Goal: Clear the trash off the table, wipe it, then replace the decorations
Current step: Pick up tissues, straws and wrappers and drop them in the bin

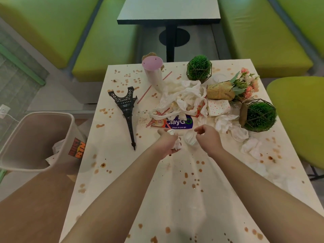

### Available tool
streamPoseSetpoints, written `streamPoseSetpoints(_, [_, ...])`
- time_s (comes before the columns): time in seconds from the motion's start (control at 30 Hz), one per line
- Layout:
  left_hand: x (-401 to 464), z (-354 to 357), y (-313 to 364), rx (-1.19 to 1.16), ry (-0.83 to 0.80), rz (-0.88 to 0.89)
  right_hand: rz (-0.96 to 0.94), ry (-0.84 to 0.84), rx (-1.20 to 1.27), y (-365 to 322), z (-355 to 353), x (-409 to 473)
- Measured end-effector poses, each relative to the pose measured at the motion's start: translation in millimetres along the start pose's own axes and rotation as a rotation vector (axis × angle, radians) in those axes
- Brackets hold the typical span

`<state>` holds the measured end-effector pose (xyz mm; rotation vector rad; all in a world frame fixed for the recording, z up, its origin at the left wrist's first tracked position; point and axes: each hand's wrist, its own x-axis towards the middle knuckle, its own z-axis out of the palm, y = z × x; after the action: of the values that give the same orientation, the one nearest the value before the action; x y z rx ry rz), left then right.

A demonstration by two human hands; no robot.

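My left hand [167, 142] grips a wad of crumpled white tissue [177, 145] over the middle of the stained white table [122, 172]. My right hand [207, 137] hovers with curled fingers over a small white cup lid [190, 138]; I cannot tell whether it touches it. A heap of crumpled napkins and wrappers [182, 99] lies behind them, with red straws [143, 95] and a blue ClayGo sticker [182, 122]. The decorations lie toppled: a black Eiffel Tower model [127, 109], two green ball plants [199, 68] [259, 116], a wrapped flower bouquet [233, 88].
A beige dust bin [35, 141] stands on the floor at the table's left, holding some paper. A pink-lined paper cup [154, 71] stands at the far edge. More tissues [249, 144] lie on the right. Green benches and another table lie beyond.
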<state>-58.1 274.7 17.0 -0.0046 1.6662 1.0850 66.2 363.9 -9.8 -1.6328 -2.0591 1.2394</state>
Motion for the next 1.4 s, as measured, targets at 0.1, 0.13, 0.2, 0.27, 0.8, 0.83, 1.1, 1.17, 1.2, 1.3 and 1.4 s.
streamPoseSetpoints(0.1, [1.0,-0.4,-4.4,0.147,-0.027,0.03,-0.041,-0.08,-0.242,10.1,5.5,5.2])
streamPoseSetpoints(0.13, [1.2,-0.9,-4.3,0.186,-0.032,0.033,-0.045,-0.098,-0.292,11.6,7.7,5.1])
streamPoseSetpoints(0.2, [-0.4,-2.5,-3.1,0.216,-0.025,0.019,-0.048,-0.102,-0.34,12.2,12.1,3.4])
streamPoseSetpoints(0.27, [-2.6,-5.3,-1.6,0.202,-0.009,-0.008,-0.054,-0.088,-0.358,13.4,14.8,1.2])
streamPoseSetpoints(0.8, [6.8,-20.7,-8.5,0.26,-0.024,0.039,-0.001,0.043,-0.535,15.4,6.9,-1.3])
streamPoseSetpoints(0.83, [7.4,-20.1,-8.3,0.269,-0.03,0.04,0.019,0.026,-0.546,14.9,6.9,-1.1])
streamPoseSetpoints(1.1, [8.1,-15.1,-5.8,0.283,-0.011,0.03,0.004,-0.033,-0.62,10.9,14.1,0.1])
streamPoseSetpoints(1.17, [8.6,-16.7,-6.6,0.315,-0.019,0.082,0.034,-0.053,-0.556,10.7,16.8,0.7])
streamPoseSetpoints(1.2, [8.7,-17.8,-7.3,0.346,-0.023,0.114,0.049,-0.057,-0.516,11.3,18.0,0.4])
streamPoseSetpoints(1.3, [7.2,-21.9,-10.7,0.422,-0.046,0.166,0.055,-0.039,-0.454,14.7,21.0,-1.2])
streamPoseSetpoints(1.4, [6.2,-24.0,-15.5,0.445,-0.061,0.137,0.03,-0.013,-0.459,14.4,23.4,-5.8])
